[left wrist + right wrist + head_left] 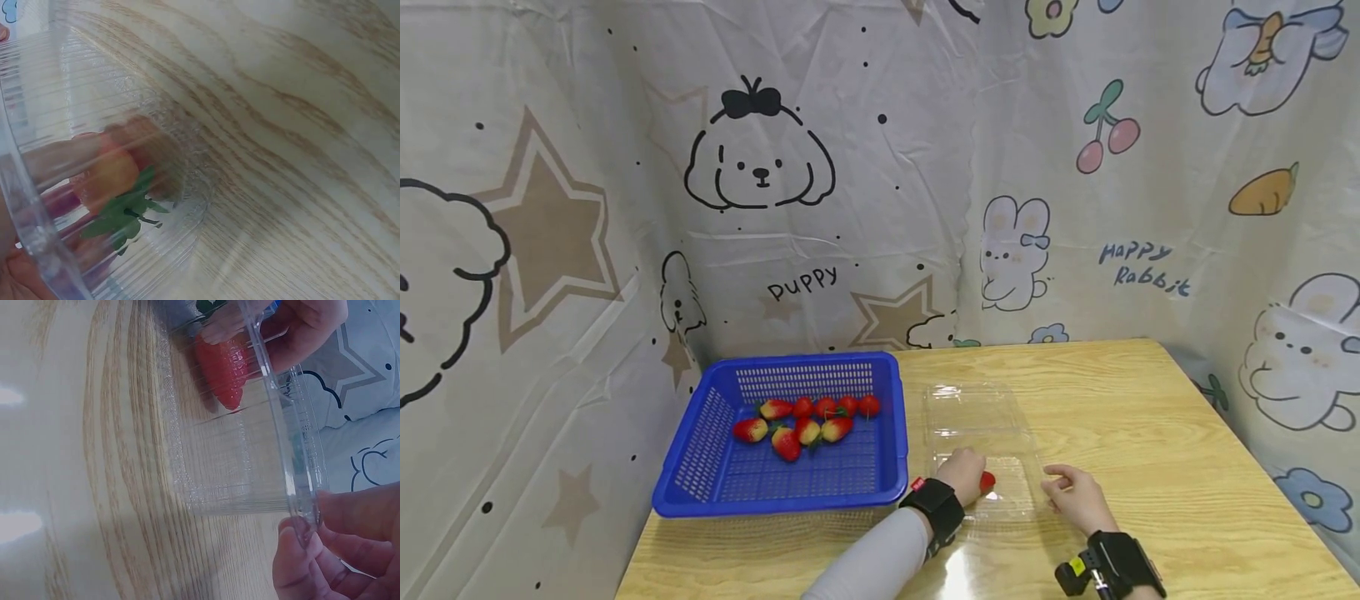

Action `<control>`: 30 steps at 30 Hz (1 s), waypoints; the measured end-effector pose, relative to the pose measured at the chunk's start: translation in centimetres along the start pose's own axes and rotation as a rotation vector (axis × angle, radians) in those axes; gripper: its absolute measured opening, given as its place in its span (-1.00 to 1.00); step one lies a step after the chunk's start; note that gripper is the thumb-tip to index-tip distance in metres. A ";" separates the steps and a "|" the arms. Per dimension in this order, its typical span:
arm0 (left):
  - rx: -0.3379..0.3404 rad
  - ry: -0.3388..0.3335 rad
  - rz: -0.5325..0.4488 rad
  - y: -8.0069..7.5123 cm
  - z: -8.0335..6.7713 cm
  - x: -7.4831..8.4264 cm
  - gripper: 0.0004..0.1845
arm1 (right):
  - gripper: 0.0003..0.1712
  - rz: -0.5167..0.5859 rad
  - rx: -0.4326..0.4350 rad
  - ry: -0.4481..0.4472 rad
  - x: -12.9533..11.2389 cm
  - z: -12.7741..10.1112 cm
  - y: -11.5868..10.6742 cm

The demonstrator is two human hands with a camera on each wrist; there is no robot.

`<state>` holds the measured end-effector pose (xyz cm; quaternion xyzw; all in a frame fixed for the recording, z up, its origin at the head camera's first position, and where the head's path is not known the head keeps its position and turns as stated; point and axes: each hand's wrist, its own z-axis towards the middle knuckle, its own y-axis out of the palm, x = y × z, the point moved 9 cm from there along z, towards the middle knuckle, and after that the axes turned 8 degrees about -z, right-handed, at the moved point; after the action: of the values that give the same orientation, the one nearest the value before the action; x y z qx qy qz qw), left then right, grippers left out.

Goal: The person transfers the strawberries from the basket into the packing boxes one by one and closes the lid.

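A clear plastic clamshell container (970, 408) lies open on the wooden table (1150, 433). My left hand (964, 473) reaches into its near half and holds a red strawberry (987, 481) low inside it. Through the ribbed wall (156, 81) the left wrist view shows that strawberry (105, 178) with its green leaves, fingers around it. My right hand (1072, 492) is at the container's right edge. In the right wrist view its thumb and fingers (325, 550) pinch the clear rim (294, 456), with the strawberry (220, 372) and the left hand (306, 325) beyond.
A blue slotted basket (775, 492) stands left of the container and holds several strawberries (805, 421). Printed cartoon cloth (850, 208) hangs behind and on both sides of the table. Bare wood lies to the right of the hands.
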<state>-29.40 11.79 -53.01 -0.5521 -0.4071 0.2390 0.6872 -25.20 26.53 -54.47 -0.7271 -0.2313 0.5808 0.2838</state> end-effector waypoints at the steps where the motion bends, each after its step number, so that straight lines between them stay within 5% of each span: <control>1: 0.001 -0.001 -0.004 0.0 0.0 0.0 -0.88 | -0.62 -0.002 0.001 -0.002 0.0 0.0 0.0; 12: -0.022 0.006 -0.036 -0.9 0.0 0.3 -0.82 | -0.62 -0.004 0.004 0.008 0.0 -0.1 0.0; 16: -0.118 0.023 0.002 -2.7 0.2 1.1 -0.72 | -0.62 -0.001 0.004 0.016 0.0 -0.2 -0.1; 21: -0.201 0.018 0.020 -7.4 0.8 1.5 -0.40 | -0.61 0.000 -0.003 0.013 0.1 -0.2 -0.1; 26: -0.154 -0.012 -0.045 -13.1 1.6 -0.3 -0.28 | -0.61 0.003 0.001 0.007 -0.1 -0.2 -0.1; 30: -0.029 -0.015 -0.106 -17.0 1.8 -3.2 -0.33 | -0.61 -0.006 0.007 0.004 -0.2 -0.2 -0.1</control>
<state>-34.68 5.62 -37.68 -0.5381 -0.4442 0.2004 0.6877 -25.01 26.37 -54.21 -0.7265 -0.2309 0.5794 0.2884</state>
